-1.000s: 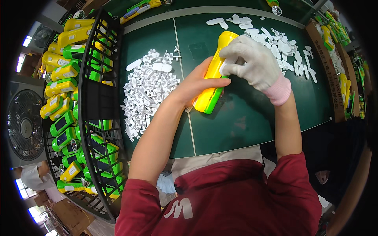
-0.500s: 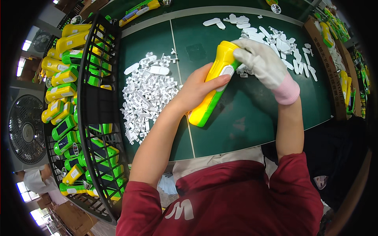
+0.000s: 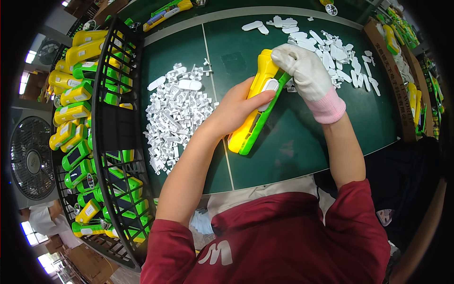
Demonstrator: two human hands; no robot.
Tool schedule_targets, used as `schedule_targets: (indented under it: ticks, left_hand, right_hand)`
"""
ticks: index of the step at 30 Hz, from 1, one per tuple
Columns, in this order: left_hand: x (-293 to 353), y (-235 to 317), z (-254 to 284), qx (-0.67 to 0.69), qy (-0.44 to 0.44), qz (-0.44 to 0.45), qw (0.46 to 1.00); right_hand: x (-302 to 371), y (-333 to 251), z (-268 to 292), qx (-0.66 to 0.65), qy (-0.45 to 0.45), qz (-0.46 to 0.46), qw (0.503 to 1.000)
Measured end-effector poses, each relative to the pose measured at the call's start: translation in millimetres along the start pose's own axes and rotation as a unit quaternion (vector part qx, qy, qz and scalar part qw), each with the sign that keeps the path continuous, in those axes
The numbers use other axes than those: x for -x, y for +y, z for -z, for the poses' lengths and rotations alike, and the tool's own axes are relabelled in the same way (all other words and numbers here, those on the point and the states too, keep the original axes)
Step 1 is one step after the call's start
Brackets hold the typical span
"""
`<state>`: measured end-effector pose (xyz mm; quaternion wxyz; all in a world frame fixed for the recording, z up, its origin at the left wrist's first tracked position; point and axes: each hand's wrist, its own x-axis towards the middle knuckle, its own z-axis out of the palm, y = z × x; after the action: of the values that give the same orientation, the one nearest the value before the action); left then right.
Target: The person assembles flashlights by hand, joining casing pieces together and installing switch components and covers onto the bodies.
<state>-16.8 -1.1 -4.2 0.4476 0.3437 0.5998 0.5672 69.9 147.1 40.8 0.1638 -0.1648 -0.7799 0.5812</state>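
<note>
A yellow and green flashlight housing [image 3: 266, 71] is held tilted above the green table, its wide end pointing away from me. My bare left hand [image 3: 236, 108] wraps round its middle, the thumb lying by a white oval switch cover [image 3: 270, 85]. At the wide end my right hand [image 3: 302, 71], in a white glove with a pink cuff, pinches the housing's edge. A dark gap runs between the yellow and green halves, so they are partly apart. The right fingertips hide part of the rim.
To the left of the housing lies a heap of small white plastic parts [image 3: 177, 118]. Flat white pieces [image 3: 336, 52] are scattered at the far right. A black crate [image 3: 100, 128] full of yellow and green flashlights stands left, and a cardboard box [image 3: 395, 85] borders the right edge.
My right hand has shifted a little left and curled its fingers onto the wide end. The gap between the yellow and green halves has opened along the side.
</note>
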Motion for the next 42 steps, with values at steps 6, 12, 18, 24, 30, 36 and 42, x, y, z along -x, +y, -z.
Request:
schedule_targets:
  ticks: [6, 12, 18, 24, 30, 36, 42]
  left_hand:
    - [-2, -5, -3, 0.076, 0.039, -0.016, 0.996]
    - [-4, -7, -7, 0.049, 0.124, -0.155, 0.979]
    - [11, 9, -6, -0.175, 0.133, -0.256, 0.941]
    - [12, 10, -3, -0.218, 0.087, -0.225, 0.946]
    - [-3, 3, -15, 0.145, 0.121, -0.086, 0.978]
    - [-6, -5, -8, 0.008, 0.076, -0.063, 0.995]
    - [1, 8, -8, 0.170, 0.030, 0.028, 0.985]
  right_hand:
    - [-3, -2, -5, 0.104, -0.005, 0.036, 0.994]
    - [9, 2, -25, 0.155, 0.305, 0.107, 0.933]
    - [11, -4, 8, 0.002, 0.055, -0.025, 0.998]
    - [1, 0, -9, -0.351, -0.024, 0.007, 0.936]
    - [4, -3, -8, -0.316, -0.054, -0.105, 0.941]
    - [-1, 10, -20, -0.073, -0.014, -0.060, 0.995]
    - [-9, 29, -10, -0.083, -0.002, -0.022, 0.996]
